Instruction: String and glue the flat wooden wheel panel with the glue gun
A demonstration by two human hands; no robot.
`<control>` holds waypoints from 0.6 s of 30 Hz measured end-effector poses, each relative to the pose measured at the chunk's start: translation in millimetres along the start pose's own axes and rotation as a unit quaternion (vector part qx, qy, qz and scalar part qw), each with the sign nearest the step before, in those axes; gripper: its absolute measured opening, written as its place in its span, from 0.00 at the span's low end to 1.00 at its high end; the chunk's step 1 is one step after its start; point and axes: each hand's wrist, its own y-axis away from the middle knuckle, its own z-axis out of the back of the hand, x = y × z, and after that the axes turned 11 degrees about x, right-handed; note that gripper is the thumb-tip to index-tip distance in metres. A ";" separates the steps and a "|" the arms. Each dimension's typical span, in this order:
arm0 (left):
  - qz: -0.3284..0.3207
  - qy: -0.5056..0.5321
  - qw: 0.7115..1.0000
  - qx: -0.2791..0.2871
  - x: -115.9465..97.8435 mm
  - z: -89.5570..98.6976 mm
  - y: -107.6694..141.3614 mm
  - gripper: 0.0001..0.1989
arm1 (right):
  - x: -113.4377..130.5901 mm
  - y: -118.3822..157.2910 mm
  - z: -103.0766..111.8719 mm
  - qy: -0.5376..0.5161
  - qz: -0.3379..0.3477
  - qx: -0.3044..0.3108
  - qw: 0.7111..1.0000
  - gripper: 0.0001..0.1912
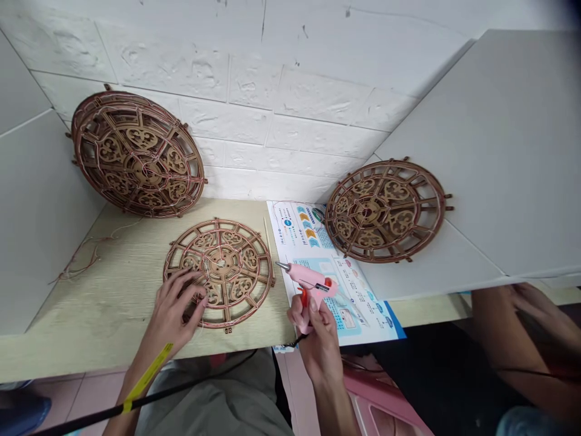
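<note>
A round brown openwork wheel (249,258) lies flat on the table, with scrolled cut-outs between its spokes and thin wires along its rings. My left hand (179,306) rests over its lower left part, fingers curled, thumb and forefinger close together on a thin pale wire. The exact grip is partly hidden. To the wheel's right, my right hand (318,336) is closed around the handle of a pink hot glue gun (313,277). Its metal nozzle points left toward the wheel's rim, apart from it. The red trigger shows near my fingers.
Similar wheels lean at the back left (140,154) and against the right grey partition (385,209). A printed sheet (290,242) lies under the glue gun, with a thin stick (267,242) beside it. Loose wires (86,260) lie left. Another person's arms (521,327) are at far right.
</note>
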 end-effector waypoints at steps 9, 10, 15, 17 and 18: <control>0.007 0.003 1.000 0.011 0.8 -1.1 2.1 0.07 | -6.6 3.6 3.4 -0.011 -0.001 0.024 1.000 0.18; 0.007 0.002 1.000 0.012 1.1 -1.3 2.2 0.07 | -7.1 4.0 3.1 -0.014 -0.002 0.027 1.000 0.17; 0.007 0.001 1.000 0.013 2.2 -2.1 2.1 0.07 | -7.4 4.6 0.4 -0.027 0.002 0.036 0.999 0.16; 0.008 0.003 1.000 0.013 2.1 -1.8 2.1 0.07 | -7.3 4.4 0.2 -0.028 0.004 0.035 0.999 0.16; 0.008 0.004 1.000 0.014 2.0 -1.6 2.2 0.07 | -7.4 4.2 0.4 -0.026 0.005 0.031 0.999 0.17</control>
